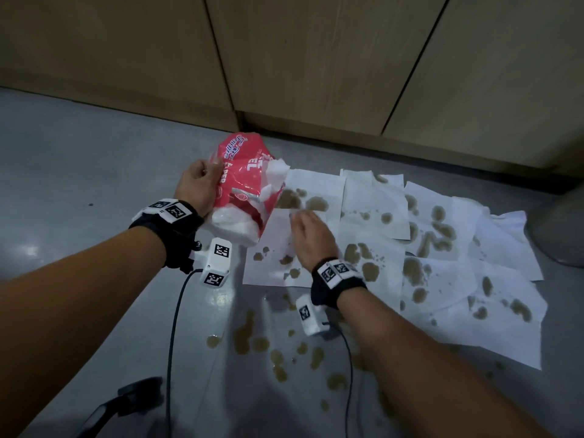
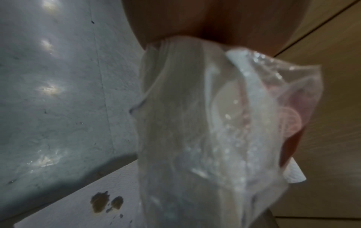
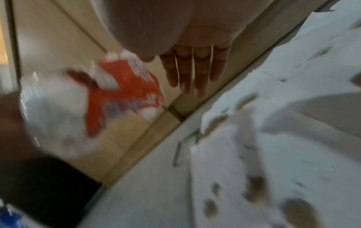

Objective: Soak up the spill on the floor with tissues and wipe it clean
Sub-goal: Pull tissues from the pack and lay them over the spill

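A red and white plastic pack of paper towels [image 1: 243, 184] is held just above the grey floor by my left hand [image 1: 200, 188], which grips its left end; in the left wrist view its clear plastic [image 2: 205, 123] fills the frame. Several white tissues [image 1: 410, 248] lie spread on the floor, soaked with brown spots. My right hand [image 1: 311, 237] hovers over the nearest tissue [image 1: 271, 263] with straight fingers [image 3: 197, 74], holding nothing. Brown spill puddles [image 1: 278, 346] lie uncovered on the floor near me.
Wooden cabinet doors [image 1: 316, 58] run along the back. A grey rounded object [image 1: 559, 229] stands at the right edge. Black cables [image 1: 172, 343] trail from my wrists, and a dark object [image 1: 126, 403] lies at the lower left.
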`<state>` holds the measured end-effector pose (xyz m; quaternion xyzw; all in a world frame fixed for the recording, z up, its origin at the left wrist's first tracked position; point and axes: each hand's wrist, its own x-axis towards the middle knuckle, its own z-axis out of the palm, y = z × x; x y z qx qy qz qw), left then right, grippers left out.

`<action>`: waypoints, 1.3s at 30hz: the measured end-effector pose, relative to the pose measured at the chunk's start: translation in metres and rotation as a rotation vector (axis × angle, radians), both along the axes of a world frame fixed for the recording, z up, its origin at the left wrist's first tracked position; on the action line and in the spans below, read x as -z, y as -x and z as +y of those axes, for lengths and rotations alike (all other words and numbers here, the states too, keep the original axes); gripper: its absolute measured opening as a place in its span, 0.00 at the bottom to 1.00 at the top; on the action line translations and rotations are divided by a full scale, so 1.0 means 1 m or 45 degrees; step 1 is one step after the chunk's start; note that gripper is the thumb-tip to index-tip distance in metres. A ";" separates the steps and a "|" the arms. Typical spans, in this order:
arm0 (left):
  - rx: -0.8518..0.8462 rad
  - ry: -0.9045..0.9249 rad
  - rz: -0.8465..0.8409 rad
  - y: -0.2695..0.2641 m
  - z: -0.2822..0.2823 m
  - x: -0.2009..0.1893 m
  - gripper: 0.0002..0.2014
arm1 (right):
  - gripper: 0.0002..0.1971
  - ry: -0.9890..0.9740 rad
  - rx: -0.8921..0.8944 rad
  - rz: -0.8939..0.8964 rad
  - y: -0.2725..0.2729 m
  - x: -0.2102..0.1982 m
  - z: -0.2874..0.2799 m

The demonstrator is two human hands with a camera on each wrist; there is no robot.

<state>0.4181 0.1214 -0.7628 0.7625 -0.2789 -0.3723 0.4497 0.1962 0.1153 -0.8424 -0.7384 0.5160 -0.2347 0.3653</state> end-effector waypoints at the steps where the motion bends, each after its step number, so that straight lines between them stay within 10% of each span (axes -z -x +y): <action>1: 0.013 -0.005 -0.007 0.004 0.000 -0.001 0.17 | 0.19 -0.015 0.089 -0.133 -0.001 -0.016 -0.005; 7: 0.069 0.005 0.021 0.035 0.007 -0.021 0.14 | 0.18 -0.260 0.344 -0.459 -0.004 -0.079 -0.036; 26: -0.115 0.079 -0.272 0.112 0.086 -0.123 0.16 | 0.07 -0.414 0.146 -0.819 0.070 -0.171 -0.002; 36: -0.034 0.075 -0.341 0.142 0.113 -0.092 0.17 | 0.29 -0.687 -0.024 -0.476 0.087 -0.166 0.026; 39: 0.019 0.076 -0.321 0.137 0.102 -0.081 0.14 | 0.13 -0.631 -0.007 -0.462 0.093 -0.143 0.033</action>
